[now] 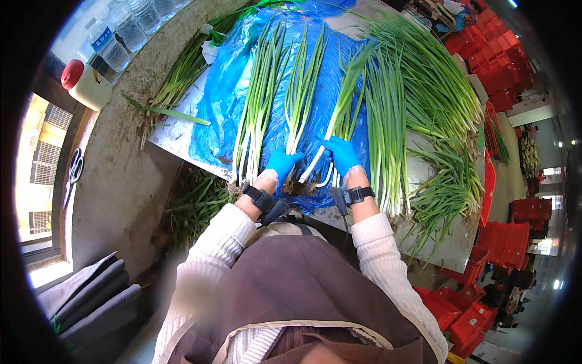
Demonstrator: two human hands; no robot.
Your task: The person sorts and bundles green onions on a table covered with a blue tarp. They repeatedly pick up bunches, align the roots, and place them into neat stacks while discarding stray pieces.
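Note:
My left hand [280,164], in a blue glove, is closed around the lower white stems of a small bunch of green onions [298,107]. Between the fingers of my right hand [342,154], gloved too, is a thick green onion [335,120]; its white end slants down to the left, without visible roots. Several thinner stalks lie partly hidden beneath that hand. Left of my left hand rests another bunch of green onions [260,100] with roots at its lower end. Trimmed-looking green onions [385,132] lie in a row to the right. Blue plastic film [218,113] is spread under the bunches.
A large green onion pile [427,77] and shorter greens [450,191] occupy the table's right side. Leafy scraps [195,204] lie below its left edge. Water bottles [108,44], a red-capped container [86,84] and scissors [74,175] sit left. Red crates [504,243] stand right.

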